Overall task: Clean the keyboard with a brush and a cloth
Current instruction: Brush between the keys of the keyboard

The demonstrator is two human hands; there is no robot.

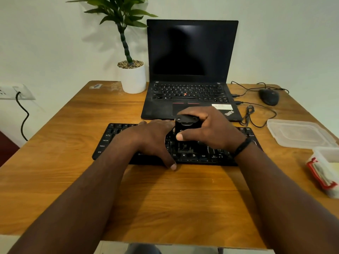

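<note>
the keyboard [117, 138] lies flat on the table [73, 180] with its long axis running left to right, the key legends facing the person and its back edge just in front of the open laptop [190, 74]. the left hand [152, 140] rests palm down on the left-middle part of the keyboard, fingers [142, 123] stretched fairly straight across the keys toward the far edge, thumb reaching past the near edge onto the wood; it grips nothing. the right hand [211, 129] sits just to the right of it, fingers curled over the top of a small black brush [185, 125] and thumb pressed against its near side, so the brush is pinched between thumb and fingers. the brush stands upright over the middle of the keyboard, top end up between the fingertips and lower end down at the keys; its bristles blur into the black keys and cannot be made out. the brush is touching or just beside the left hand's knuckles. a dark band circles the right wrist. to the right of the right hand, well apart, lie a clear plastic lid [297, 132] and a plastic box [326, 169]. a mouse [269, 97] with its cable sits beyond them, and a potted plant [133, 74] stands beyond the left fingers.
</note>
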